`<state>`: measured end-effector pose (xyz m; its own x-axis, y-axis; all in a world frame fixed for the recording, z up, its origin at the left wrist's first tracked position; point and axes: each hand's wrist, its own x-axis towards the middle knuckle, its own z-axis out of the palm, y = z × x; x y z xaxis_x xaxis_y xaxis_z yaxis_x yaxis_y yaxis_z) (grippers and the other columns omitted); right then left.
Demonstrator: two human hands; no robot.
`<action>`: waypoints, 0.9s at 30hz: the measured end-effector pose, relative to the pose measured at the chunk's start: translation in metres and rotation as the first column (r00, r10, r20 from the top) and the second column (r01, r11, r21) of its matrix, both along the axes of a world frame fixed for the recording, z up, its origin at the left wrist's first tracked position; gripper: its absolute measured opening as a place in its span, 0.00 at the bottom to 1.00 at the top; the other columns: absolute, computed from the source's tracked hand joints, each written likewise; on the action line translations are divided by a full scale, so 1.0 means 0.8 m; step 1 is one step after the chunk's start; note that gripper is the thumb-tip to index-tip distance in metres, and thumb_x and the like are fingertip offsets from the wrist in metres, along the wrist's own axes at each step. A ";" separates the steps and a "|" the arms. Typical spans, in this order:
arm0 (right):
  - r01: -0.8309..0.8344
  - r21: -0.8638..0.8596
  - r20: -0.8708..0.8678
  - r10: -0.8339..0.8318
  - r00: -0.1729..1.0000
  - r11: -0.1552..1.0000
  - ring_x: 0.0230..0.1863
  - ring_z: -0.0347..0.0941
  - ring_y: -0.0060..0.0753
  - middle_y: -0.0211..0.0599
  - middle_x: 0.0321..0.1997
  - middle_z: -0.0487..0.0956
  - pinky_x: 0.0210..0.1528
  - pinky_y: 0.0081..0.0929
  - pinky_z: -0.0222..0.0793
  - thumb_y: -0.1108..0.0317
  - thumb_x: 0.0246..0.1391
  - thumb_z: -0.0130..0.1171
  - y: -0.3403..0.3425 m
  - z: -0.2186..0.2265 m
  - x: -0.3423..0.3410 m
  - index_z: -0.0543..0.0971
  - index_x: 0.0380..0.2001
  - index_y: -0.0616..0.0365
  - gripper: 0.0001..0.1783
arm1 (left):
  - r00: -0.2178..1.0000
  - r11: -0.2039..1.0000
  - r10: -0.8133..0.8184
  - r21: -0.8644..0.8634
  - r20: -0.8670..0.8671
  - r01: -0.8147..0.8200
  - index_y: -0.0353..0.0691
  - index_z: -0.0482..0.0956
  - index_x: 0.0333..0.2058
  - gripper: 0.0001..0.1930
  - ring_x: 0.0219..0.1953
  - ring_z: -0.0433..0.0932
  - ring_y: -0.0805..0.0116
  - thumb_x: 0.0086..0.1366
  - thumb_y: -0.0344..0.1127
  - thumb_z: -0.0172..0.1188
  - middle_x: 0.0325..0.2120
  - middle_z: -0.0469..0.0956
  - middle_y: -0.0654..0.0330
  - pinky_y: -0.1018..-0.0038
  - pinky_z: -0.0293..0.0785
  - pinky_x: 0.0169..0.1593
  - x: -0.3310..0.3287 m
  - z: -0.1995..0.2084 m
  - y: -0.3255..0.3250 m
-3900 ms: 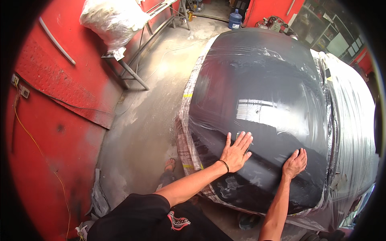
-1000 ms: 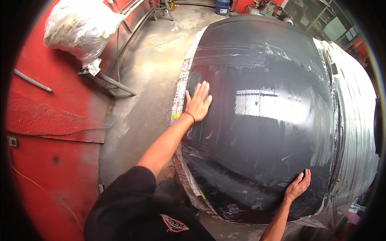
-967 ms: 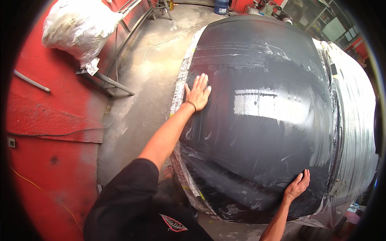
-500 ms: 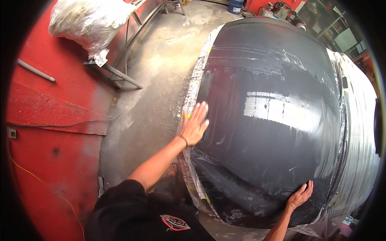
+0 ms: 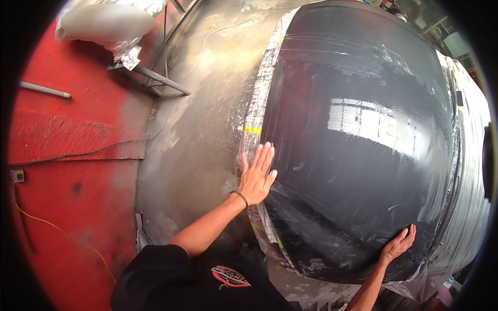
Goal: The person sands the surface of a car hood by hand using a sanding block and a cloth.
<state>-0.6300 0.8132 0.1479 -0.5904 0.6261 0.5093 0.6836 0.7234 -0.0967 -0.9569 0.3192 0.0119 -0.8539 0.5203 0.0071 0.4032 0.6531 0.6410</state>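
Note:
A dark grey car hood [image 5: 332, 171], wet and shiny with pale streaks and smears, fills the middle and right. Masking paper [image 5: 258, 106] with bits of yellow tape [image 5: 252, 130] runs along its left edge. My left hand [image 5: 255, 179] lies flat over that edge, partly on the paper and partly on the hood, fingers stretched out and thumb apart. At the hood's near right, my right hand [image 5: 399, 245] rests flat on the surface with its fingers extended. Neither hand holds anything that I can see.
Clear plastic sheeting [image 5: 463, 171] covers the car right of the hood. A red wall [image 5: 78, 192] with a yellow cable stands at left. Farther off, a stuffed white bag [image 5: 106, 26] sits by a metal leg [image 5: 162, 80]. A thin cable crosses the concrete floor [image 5: 207, 93].
My left hand has slid nearer to me along the hood's left edge, uncovering a strip of yellow tape. The right hand stays about in place. The whole view has shifted slightly.

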 end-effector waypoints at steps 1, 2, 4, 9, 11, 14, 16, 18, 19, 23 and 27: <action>-0.003 -0.001 0.007 0.003 1.000 1.000 0.75 0.70 0.50 0.46 0.74 0.77 0.78 0.46 0.61 0.54 0.82 0.47 0.004 0.001 0.003 0.77 0.70 0.62 0.27 | 1.000 1.000 -0.002 -0.004 0.005 0.002 0.45 0.45 0.85 0.37 0.87 0.37 0.52 0.85 0.51 0.39 0.86 0.41 0.54 0.29 0.26 0.81 -0.004 0.003 0.005; -0.009 -0.001 0.007 0.009 1.000 1.000 0.75 0.70 0.50 0.46 0.74 0.78 0.78 0.46 0.61 0.54 0.82 0.47 0.007 -0.002 0.000 0.77 0.70 0.62 0.27 | 0.999 1.000 0.006 -0.023 -0.054 -0.007 0.46 0.44 0.85 0.37 0.87 0.38 0.51 0.85 0.52 0.39 0.86 0.42 0.55 0.29 0.26 0.81 -0.046 0.000 0.018; -0.028 -0.004 0.012 0.029 1.000 1.000 0.75 0.70 0.50 0.46 0.74 0.78 0.78 0.46 0.61 0.54 0.82 0.47 0.006 -0.009 -0.004 0.77 0.70 0.62 0.27 | 0.992 0.995 0.090 -0.044 -0.087 -0.095 0.47 0.47 0.84 0.37 0.87 0.39 0.52 0.85 0.56 0.39 0.86 0.42 0.58 0.27 0.31 0.81 -0.148 0.001 0.049; -0.061 0.003 0.009 0.061 0.998 0.998 0.75 0.71 0.49 0.46 0.73 0.78 0.78 0.46 0.61 0.54 0.82 0.48 0.004 -0.010 -0.008 0.79 0.68 0.63 0.27 | 0.985 0.980 0.171 -0.097 -0.015 -0.172 0.49 0.48 0.84 0.37 0.87 0.39 0.56 0.85 0.59 0.35 0.86 0.42 0.61 0.32 0.33 0.83 -0.210 0.009 0.085; -0.056 0.014 -0.013 0.056 0.998 0.998 0.74 0.71 0.49 0.44 0.73 0.79 0.77 0.47 0.62 0.54 0.81 0.48 0.008 -0.009 -0.002 0.80 0.67 0.62 0.26 | 0.983 0.983 0.173 -0.043 -0.053 -0.176 0.51 0.48 0.84 0.37 0.87 0.40 0.56 0.85 0.59 0.36 0.86 0.43 0.61 0.31 0.33 0.82 -0.154 -0.006 0.074; 0.019 0.008 -0.023 -0.019 1.000 1.000 0.74 0.71 0.49 0.42 0.73 0.79 0.76 0.47 0.63 0.53 0.81 0.49 -0.012 -0.001 -0.007 0.81 0.67 0.59 0.26 | 0.979 0.980 0.198 -0.020 -0.049 -0.199 0.52 0.46 0.85 0.36 0.87 0.41 0.56 0.86 0.56 0.38 0.86 0.44 0.60 0.30 0.30 0.82 -0.024 -0.024 0.034; 0.019 0.036 -0.026 -0.018 0.999 0.999 0.75 0.70 0.48 0.40 0.74 0.78 0.76 0.50 0.62 0.51 0.81 0.49 -0.009 0.003 -0.007 0.81 0.66 0.56 0.26 | 0.958 0.958 0.287 -0.037 0.029 -0.286 0.49 0.45 0.85 0.36 0.87 0.41 0.55 0.86 0.55 0.38 0.86 0.44 0.57 0.31 0.30 0.82 0.035 -0.019 0.027; -0.004 0.080 -0.024 0.006 1.000 0.997 0.75 0.70 0.47 0.40 0.74 0.77 0.77 0.52 0.61 0.50 0.81 0.50 -0.017 -0.002 -0.015 0.81 0.66 0.55 0.26 | 0.915 0.902 0.402 -0.156 -0.031 -0.402 0.45 0.45 0.84 0.38 0.87 0.41 0.55 0.85 0.57 0.36 0.86 0.43 0.57 0.31 0.31 0.82 0.073 -0.007 0.042; -0.012 0.100 -0.035 0.015 0.999 0.995 0.75 0.70 0.47 0.40 0.74 0.77 0.77 0.53 0.61 0.50 0.81 0.50 -0.015 -0.003 -0.015 0.81 0.66 0.54 0.25 | 0.916 0.900 0.395 -0.169 -0.073 -0.402 0.43 0.46 0.84 0.38 0.87 0.41 0.54 0.85 0.56 0.36 0.86 0.43 0.56 0.30 0.32 0.82 0.097 0.013 0.074; -0.002 0.166 0.054 -0.007 0.999 0.986 0.74 0.70 0.45 0.37 0.73 0.77 0.75 0.56 0.62 0.51 0.79 0.52 -0.026 0.000 -0.014 0.81 0.65 0.50 0.23 | 0.938 0.948 0.251 -0.132 -0.240 -0.288 0.42 0.49 0.84 0.38 0.87 0.40 0.49 0.85 0.54 0.41 0.86 0.44 0.53 0.30 0.33 0.81 0.239 0.083 0.231; -0.122 -0.020 0.133 0.123 0.983 0.992 0.74 0.69 0.42 0.31 0.71 0.77 0.75 0.52 0.62 0.53 0.78 0.55 0.029 0.026 0.026 0.82 0.65 0.45 0.21 | 0.978 0.985 -0.017 -0.170 -0.206 -0.019 0.47 0.51 0.84 0.36 0.87 0.43 0.53 0.84 0.54 0.42 0.86 0.46 0.56 0.27 0.29 0.80 0.303 0.113 0.260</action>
<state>-0.6091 0.8363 0.1688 -0.7252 0.5501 0.4140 0.5971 0.8019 -0.0195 -0.7145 0.5270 0.1022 -0.8437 0.5284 0.0943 0.5143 0.7455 0.4239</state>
